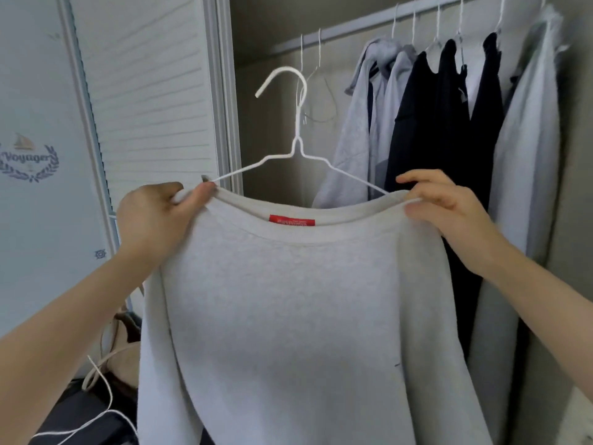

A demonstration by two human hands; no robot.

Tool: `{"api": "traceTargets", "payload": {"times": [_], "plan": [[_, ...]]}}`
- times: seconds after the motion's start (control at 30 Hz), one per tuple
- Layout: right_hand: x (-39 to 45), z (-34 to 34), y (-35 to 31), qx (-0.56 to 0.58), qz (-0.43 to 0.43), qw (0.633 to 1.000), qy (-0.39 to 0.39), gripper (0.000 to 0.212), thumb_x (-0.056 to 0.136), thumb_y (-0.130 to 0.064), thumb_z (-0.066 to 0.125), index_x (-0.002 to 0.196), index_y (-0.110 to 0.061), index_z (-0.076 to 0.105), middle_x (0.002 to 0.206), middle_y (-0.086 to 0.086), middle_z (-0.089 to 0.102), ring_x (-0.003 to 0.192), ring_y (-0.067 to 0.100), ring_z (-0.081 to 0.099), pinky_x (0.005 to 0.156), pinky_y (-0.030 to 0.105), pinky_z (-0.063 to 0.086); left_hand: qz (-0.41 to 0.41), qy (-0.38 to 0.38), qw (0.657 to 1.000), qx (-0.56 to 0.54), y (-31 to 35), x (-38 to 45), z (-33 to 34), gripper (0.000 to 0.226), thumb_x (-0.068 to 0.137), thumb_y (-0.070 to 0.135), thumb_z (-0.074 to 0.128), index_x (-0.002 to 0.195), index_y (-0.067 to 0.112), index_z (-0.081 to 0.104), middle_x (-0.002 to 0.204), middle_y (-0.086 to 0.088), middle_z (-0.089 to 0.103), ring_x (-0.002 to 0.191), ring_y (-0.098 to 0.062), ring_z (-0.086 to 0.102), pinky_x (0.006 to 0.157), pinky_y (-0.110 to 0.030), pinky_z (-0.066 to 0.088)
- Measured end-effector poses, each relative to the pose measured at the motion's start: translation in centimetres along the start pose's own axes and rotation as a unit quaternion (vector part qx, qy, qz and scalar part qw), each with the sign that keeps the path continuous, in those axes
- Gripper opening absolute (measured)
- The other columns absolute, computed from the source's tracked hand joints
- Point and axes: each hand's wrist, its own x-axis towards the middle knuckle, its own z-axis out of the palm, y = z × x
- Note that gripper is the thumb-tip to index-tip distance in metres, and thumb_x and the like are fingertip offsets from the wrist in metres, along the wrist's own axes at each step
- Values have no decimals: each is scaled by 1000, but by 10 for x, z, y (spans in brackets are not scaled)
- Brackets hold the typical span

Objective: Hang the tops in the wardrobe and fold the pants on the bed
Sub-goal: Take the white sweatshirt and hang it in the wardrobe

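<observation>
A light grey sweatshirt (288, 316) with a red neck label hangs in front of me, held up before the open wardrobe. A white wire hanger (296, 146) sits inside its neckline, with the hook pointing up and left. My left hand (154, 216) grips the left shoulder of the sweatshirt at the collar. My right hand (442, 203) pinches the right side of the collar together with the hanger's arm. The wardrobe rail (369, 25) runs above and behind, well above the hook.
Grey and black tops (433, 123) hang on white hangers along the right part of the rail. Two bare hangers (309, 59) hang at the rail's left end. A white louvred door (144, 91) stands at left. Bags and a white cord (102, 396) lie low at left.
</observation>
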Motion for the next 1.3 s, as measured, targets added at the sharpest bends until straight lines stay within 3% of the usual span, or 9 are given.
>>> {"api": "traceTargets", "payload": {"times": [0.1,0.23,0.33,0.57,0.7,0.83,0.97,1.17,1.3], "plan": [[-4,-7,8,-15,18,1000,-19,36,90,-2,60,117,-26,54,109,2,63,93,8,64,81,20,51,-39,3,993,-114,0,3,1,65,81,55,68,51,19,23,42,7,18,52,-14,19,52,-30,15],[-11,-1,16,-163,39,985,-44,21,96,-25,52,78,-14,58,62,-11,50,57,3,45,54,17,35,-49,-14,990,-133,0,5,4,64,81,53,70,50,17,27,44,10,20,48,-9,19,46,-25,14],[-8,0,1,-111,41,992,-52,36,94,-30,50,70,-3,51,62,-7,44,57,5,40,53,18,32,-66,-61,982,-164,0,9,11,69,85,57,62,54,-2,44,54,1,31,54,-12,30,52,-29,22],[5,-14,-20,72,119,986,-97,66,71,-60,69,83,4,62,77,7,59,69,15,56,62,20,48,-113,-182,957,-196,-2,20,4,68,74,72,58,57,9,39,61,-7,36,59,-21,35,59,-30,29],[9,-7,-34,168,187,966,-56,28,74,-38,65,79,-14,77,79,4,73,69,11,69,60,19,55,-130,-265,948,-121,-13,26,3,83,47,81,71,72,1,70,71,-9,71,69,-27,67,69,-38,50],[17,3,-52,186,259,948,0,28,92,-26,56,84,-5,71,75,6,72,64,13,70,56,20,56,-158,-230,951,-134,-30,26,11,78,47,82,61,88,15,61,88,-1,65,80,-20,60,70,-33,44],[39,13,-87,205,281,937,41,23,94,-21,57,85,-4,69,73,6,71,62,13,70,57,22,57,-217,-333,891,-218,-31,17,22,92,43,57,78,127,29,52,126,-3,59,109,-20,59,89,-34,47],[88,56,-132,231,224,944,66,14,94,-9,54,91,1,63,78,12,67,65,19,66,57,24,55,-84,-432,816,-375,53,18,16,54,81,43,75,130,45,53,130,16,60,118,-4,59,103,-39,47],[124,99,-143,217,235,944,79,6,93,-6,50,90,-1,53,76,12,54,68,23,55,59,29,46,-24,-425,809,-405,88,13,4,88,63,67,76,140,53,36,136,22,51,121,0,54,98,-34,47]]}}
